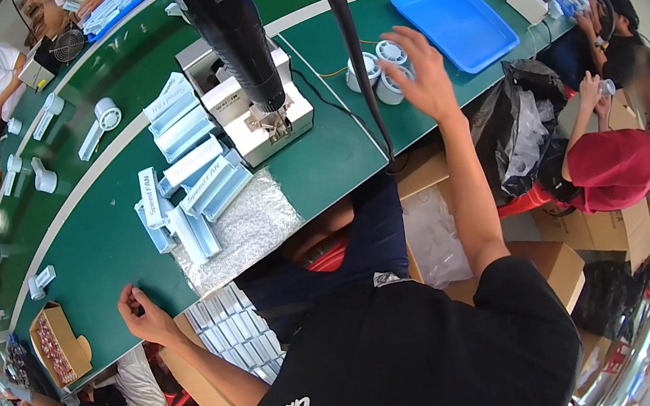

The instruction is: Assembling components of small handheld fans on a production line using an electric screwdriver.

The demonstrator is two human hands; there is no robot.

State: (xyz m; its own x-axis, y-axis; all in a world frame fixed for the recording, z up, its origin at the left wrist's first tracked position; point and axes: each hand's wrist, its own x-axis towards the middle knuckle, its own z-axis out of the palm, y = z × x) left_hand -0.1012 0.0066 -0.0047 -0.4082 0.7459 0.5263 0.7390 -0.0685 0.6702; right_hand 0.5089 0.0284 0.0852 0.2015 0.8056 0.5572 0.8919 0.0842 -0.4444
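Over the right part of the bench my right hand (426, 78) is open, its fingers stretched and spread beside a group of white and pale-blue round fan heads (392, 72). My fingertips come close to them; I cannot tell whether they touch. At the near left bench edge my left hand (149, 317) is loosely curled, with nothing visible in it. Several light-blue, trough-shaped plastic housings (208, 189) lie between my hands, some on a silvery padded sheet (259, 218). A black cylindrical tool (231, 39) points down at a white metal fixture (270, 122).
A blue tray (457, 27) lies at the right of the green bench. A black cable (355, 45) hangs before me. Handheld fans (106, 117) lie across the far-left belt. A carton of small parts (58, 343) stands at left; a box of housings (235, 332) is below the edge. Other people sit around.
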